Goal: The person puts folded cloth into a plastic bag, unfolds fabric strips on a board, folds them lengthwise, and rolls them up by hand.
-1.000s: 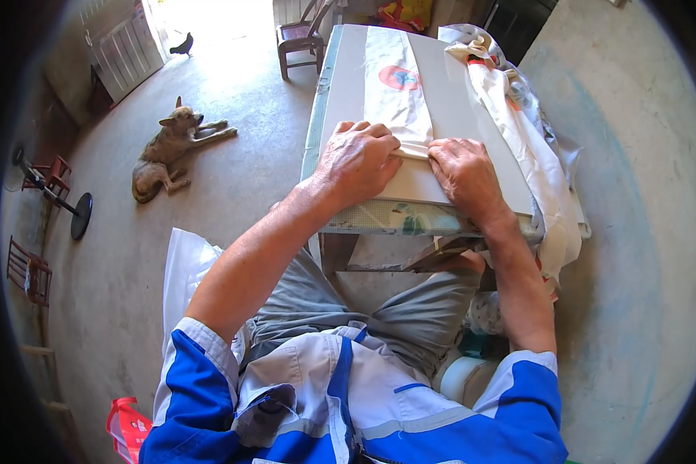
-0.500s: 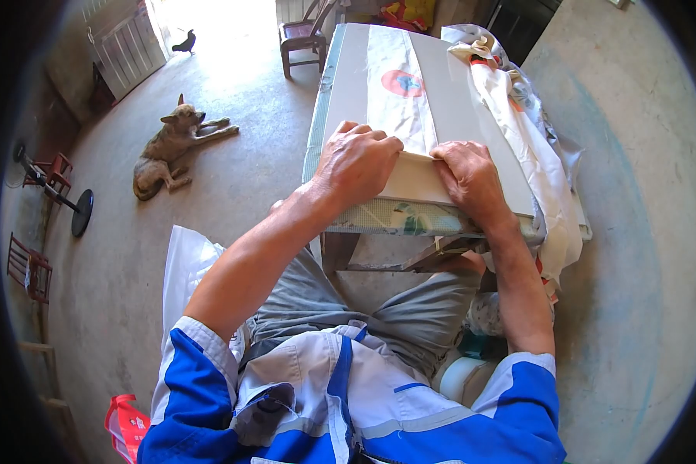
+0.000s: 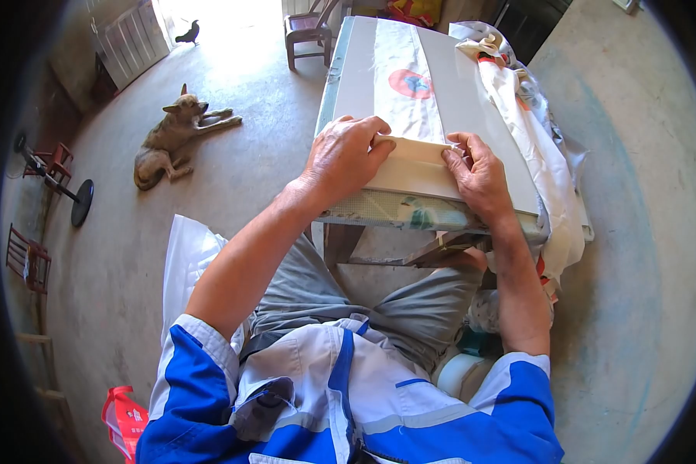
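Note:
A white cloth strip [image 3: 400,58] with a round red print lies lengthwise on the white-topped table [image 3: 472,93]. Its near end is folded into a cream band between my hands. My left hand [image 3: 346,155] pinches the left end of this fold between thumb and fingers. At the right end, my right hand [image 3: 478,174] grips the fold in the same way, its thumb on the near side. More crumpled white cloth [image 3: 530,139] runs down the table's right side and hangs over the near corner.
A dog [image 3: 174,135] lies on the floor at the left, with a black bird [image 3: 187,32] beyond it. A wooden chair [image 3: 308,35] stands by the table's far left corner. At the far left are a fan [image 3: 82,203] and small chairs; a red bag [image 3: 124,417] sits lower left.
The near end of the strip has been turned up into a wider cream fold. My left hand has shifted slightly left, and my right hand slightly right.

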`<state>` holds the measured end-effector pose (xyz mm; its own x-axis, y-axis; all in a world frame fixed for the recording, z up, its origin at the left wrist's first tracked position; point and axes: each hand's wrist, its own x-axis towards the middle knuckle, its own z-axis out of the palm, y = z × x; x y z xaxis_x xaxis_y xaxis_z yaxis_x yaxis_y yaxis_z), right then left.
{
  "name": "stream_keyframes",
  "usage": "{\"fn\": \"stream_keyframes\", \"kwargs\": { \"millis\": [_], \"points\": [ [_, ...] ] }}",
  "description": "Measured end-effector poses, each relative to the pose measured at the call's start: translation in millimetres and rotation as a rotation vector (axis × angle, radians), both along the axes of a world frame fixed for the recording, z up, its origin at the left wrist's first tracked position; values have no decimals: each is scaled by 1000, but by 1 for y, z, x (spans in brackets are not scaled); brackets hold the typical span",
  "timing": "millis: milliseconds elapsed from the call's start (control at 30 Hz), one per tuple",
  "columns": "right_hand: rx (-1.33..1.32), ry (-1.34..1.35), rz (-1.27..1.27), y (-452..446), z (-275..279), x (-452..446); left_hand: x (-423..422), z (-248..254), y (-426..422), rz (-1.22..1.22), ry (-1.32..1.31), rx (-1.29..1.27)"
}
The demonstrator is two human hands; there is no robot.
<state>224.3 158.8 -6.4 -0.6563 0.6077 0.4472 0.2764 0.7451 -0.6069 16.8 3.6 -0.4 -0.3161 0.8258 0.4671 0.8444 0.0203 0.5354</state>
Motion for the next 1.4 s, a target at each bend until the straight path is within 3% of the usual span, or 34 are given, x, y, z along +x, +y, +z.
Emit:
{"fn": "stream_keyframes", "kwargs": {
  "millis": [533,933,1033,1133,1233,1400],
  "points": [
    [75,11,-186,-10,-5,-7,-4,-1,8,50,48,-73],
    [295,-127,-280,-15,-5,-8,1,-2,7,102,132,-76],
    [368,-155,-312,-20,-3,-10,3,4,4,108,126,-176],
    [546,-103,-254,-29,6,-13,2,6,2,106,114,-202],
    [664,-101,-19,-49,6,-19,5,1,3,159,168,-124],
    [586,-269,165,-83,-9,-28,0,-3,7,146,156,-82]
  ]
}}
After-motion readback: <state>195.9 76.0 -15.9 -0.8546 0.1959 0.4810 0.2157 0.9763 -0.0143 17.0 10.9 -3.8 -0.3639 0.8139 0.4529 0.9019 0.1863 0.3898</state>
